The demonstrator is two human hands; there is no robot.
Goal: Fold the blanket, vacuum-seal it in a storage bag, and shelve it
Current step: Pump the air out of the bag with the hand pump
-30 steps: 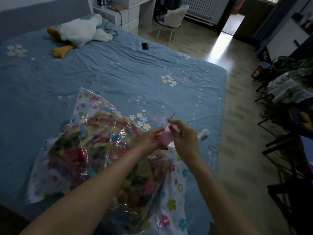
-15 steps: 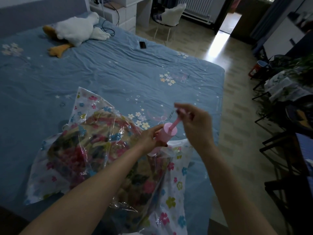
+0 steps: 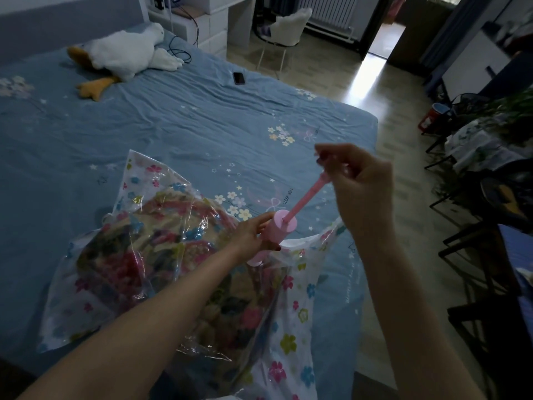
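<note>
The storage bag lies on the bed at the near edge, at about 7 o'clock in the view, and the folded blanket is already inside it, showing its flower pattern through the clear plastic. A pink hand pump stands on the bag near its far right corner, toward 1 o'clock from the blanket.

The left hand is curled around the pump's cylinder and holds it down against the bag. The right hand pinches the top of the plunger rod, with the fingers closed on the small handle, and the rod is drawn well out of the cylinder, tilted toward 1 o'clock.

I judge that the work is in the vacuum step: the bag looks puffy and wrinkled, so much air remains inside (the shelving is not yet near).

About handling: the blanket is soft and rather bulky, and the plastic is thin and slippery, so it can slide on the sheet. The bag is best taken at its edges with both hands, not at the middle film. The pump is light and stiff; its base should stay pressed flat on the valve, otherwise air can leak back.

Further on the bed, at 11 o'clock, lie a plush goose and a phone.
</note>
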